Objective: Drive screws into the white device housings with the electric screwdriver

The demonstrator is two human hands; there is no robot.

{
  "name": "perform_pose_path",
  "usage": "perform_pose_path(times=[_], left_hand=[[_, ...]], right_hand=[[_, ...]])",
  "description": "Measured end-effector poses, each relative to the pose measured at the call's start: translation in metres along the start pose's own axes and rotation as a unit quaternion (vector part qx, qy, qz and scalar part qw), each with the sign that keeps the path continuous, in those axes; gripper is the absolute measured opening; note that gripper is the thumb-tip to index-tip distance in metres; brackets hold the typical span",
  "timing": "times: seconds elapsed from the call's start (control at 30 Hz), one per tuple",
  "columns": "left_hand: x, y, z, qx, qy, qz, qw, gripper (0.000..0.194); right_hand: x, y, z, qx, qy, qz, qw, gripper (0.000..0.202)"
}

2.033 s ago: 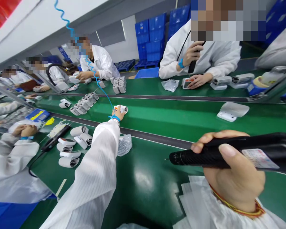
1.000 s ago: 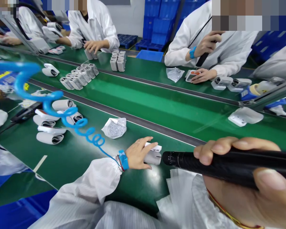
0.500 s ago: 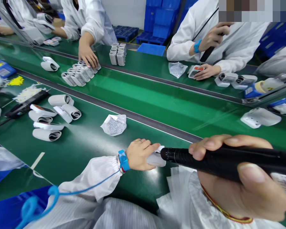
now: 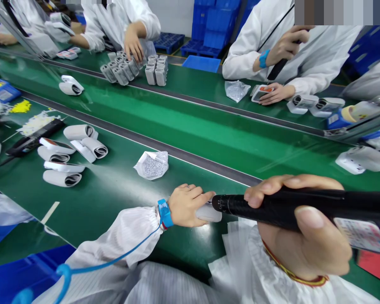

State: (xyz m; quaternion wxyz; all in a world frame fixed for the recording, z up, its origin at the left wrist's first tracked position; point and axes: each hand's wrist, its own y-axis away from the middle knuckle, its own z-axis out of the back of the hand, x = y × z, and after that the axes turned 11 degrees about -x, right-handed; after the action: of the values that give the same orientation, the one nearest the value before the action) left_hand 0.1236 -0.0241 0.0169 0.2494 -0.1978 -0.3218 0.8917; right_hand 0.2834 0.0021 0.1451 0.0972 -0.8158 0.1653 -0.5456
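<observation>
My right hand [image 4: 307, 228] is wrapped around a black electric screwdriver [image 4: 278, 209], held almost level with its tip pointing left. That tip meets a small white wrist blood pressure monitor [image 4: 210, 213], largely covered by my fingers. Pressing the monitor onto the green bench is my left hand [image 4: 187, 205], with a blue wrist strap [image 4: 165, 213] and coiled cord behind it. The exact contact point of the bit is hidden. Beyond my left hand lies an open bag of small screws [image 4: 152, 165].
Several monitors with rolled grey cuffs [image 4: 65, 178] lie at left, by another black screwdriver [image 4: 34, 137]. A green conveyor belt [image 4: 209, 131] crosses ahead, carrying a monitor [image 4: 367, 159] at right. Across it, a co-worker's hand [image 4: 134, 44] touches grouped cuffed units; another co-worker holds a screwdriver.
My right hand and the screwdriver have shifted slightly left; my left hand stays put. Across the belt, a co-worker's hand and the grouped units have moved right, beside another stack. The belt's monitors moved right.
</observation>
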Motion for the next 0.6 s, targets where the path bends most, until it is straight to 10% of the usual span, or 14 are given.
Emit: perform_pose_path(times=[0.6], left_hand=[[-0.002,-0.002,0.003,0.029,-0.007,0.007,1.0,0.057]], right_hand=[[-0.015,0.002,0.004,0.072,-0.059,0.027,0.995,0.021]])
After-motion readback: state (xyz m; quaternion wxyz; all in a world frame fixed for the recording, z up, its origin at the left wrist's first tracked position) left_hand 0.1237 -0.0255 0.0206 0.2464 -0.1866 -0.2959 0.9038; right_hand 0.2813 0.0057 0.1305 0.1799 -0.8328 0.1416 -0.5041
